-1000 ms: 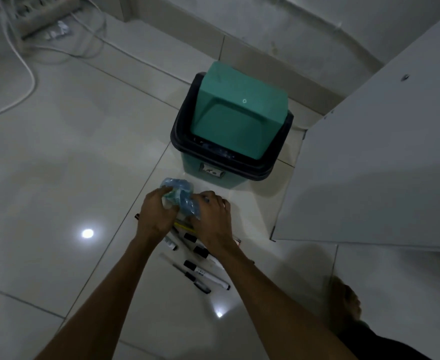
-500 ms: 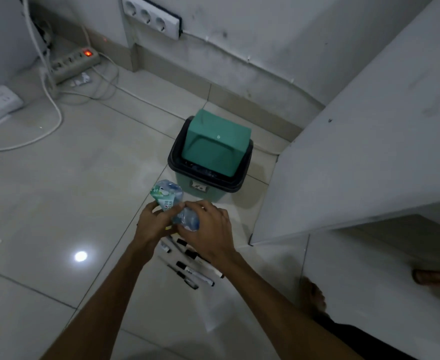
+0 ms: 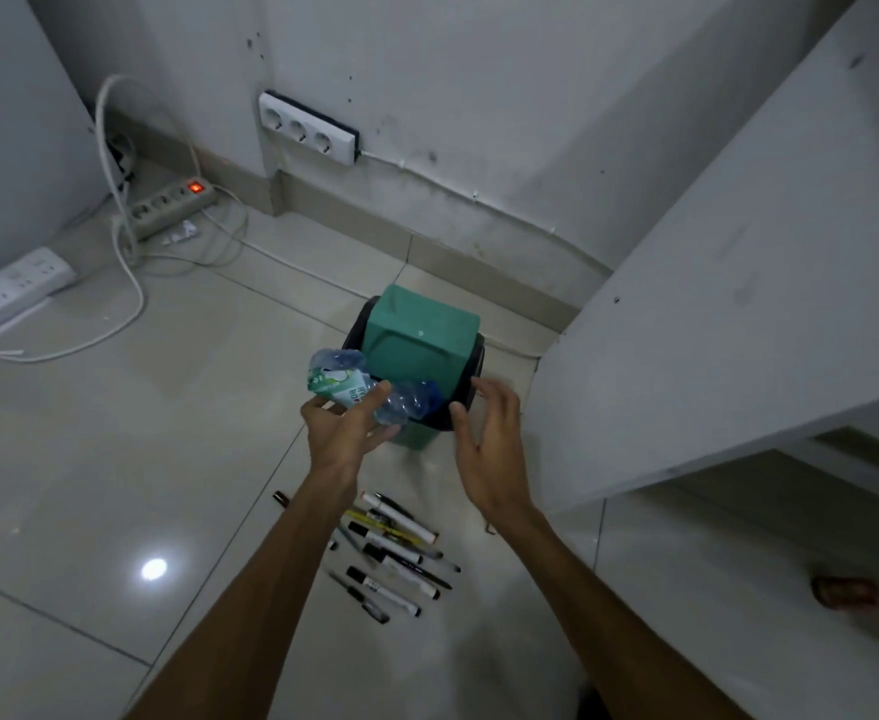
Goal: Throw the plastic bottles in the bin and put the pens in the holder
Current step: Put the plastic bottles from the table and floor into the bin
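1. The crushed plastic bottle (image 3: 370, 392) sits in your left hand (image 3: 346, 433), fingers clamped round its middle, held just at the near left rim of the bin (image 3: 458, 407)
2. Push the green swing lid (image 3: 422, 340) inward with the bottle's end, then let go once it clears the rim
3. Your right hand (image 3: 489, 439) hovers empty with fingers spread apart beside the bin; use it to steady the rim
4. The pens (image 3: 390, 553) lie on the floor (image 3: 115, 459) nearer you; no holder shows

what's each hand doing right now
left hand: closed on the crushed plastic bottle, at the bin.
right hand: open, fingers spread, holding nothing.
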Motion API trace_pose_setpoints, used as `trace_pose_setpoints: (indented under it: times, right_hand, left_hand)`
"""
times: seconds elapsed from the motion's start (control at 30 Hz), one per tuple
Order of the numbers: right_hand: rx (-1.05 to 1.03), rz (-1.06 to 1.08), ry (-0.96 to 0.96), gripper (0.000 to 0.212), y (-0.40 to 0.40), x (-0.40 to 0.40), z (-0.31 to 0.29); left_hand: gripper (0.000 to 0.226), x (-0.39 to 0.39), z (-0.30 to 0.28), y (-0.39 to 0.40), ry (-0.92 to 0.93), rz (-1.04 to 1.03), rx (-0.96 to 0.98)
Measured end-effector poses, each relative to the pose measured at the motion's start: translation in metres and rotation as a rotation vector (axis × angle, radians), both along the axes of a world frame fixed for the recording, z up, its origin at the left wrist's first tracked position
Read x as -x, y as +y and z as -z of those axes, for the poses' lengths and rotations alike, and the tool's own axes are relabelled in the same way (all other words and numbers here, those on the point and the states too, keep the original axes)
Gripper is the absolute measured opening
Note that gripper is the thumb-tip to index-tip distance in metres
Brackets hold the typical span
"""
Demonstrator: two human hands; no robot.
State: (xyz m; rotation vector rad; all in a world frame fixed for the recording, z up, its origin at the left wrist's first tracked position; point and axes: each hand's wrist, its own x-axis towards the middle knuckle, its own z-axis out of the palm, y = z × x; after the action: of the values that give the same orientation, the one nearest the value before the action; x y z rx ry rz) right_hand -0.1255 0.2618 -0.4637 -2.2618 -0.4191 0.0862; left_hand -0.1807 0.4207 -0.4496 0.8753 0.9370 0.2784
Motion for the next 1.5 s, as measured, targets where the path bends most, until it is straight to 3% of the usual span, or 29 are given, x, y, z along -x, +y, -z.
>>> trace_pose_setpoints:
  times: [0.07, 0.17, 0.4, 0.7, 0.87, 1.03, 1.3, 1.5]
  right_hand:
    - [-0.031, 0.033, 0.06, 0.047, -0.003, -0.01, 0.005]
    - [-0.034, 0.04, 0.11, 0.051, -0.001, -0.019, 0.014]
    - [-0.088, 0.017, 0.185, 0.054, 0.013, -0.027, 0.03]
    - [-0.139, 0.05, 0.169, 0.054, 0.017, -0.032, 0.043]
    - [-0.166, 0.047, 0.174, 0.055, 0.015, -0.032, 0.046]
    - [-0.167, 0.04, 0.189, 0.056, 0.012, -0.033, 0.048]
    - [-0.254, 0.131, 0.228, 0.041, -0.001, -0.01, 0.05]
    - [-0.177, 0.155, 0.227, 0.027, -0.025, 0.031, 0.094]
  left_hand:
    - [0.071, -0.013, 0.002, -0.005, 0.037, -0.073, -0.009]
    - [0.072, -0.03, 0.005, -0.013, 0.056, -0.121, -0.019]
    - [0.074, -0.043, 0.02, -0.026, 0.104, -0.036, -0.229]
    - [0.074, -0.051, 0.029, -0.022, 0.533, 0.197, -0.73]
    - [0.07, -0.046, 0.027, -0.022, 0.381, 0.089, -0.869]
    - [0.04, -0.038, 0.042, -0.012, 0.333, 0.396, -1.178]
    - [0.02, 0.002, 0.071, -0.017, 0.296, 0.263, -1.038]
    - [0.024, 0.059, 0.121, -0.02, 0.427, 0.473, -0.901]
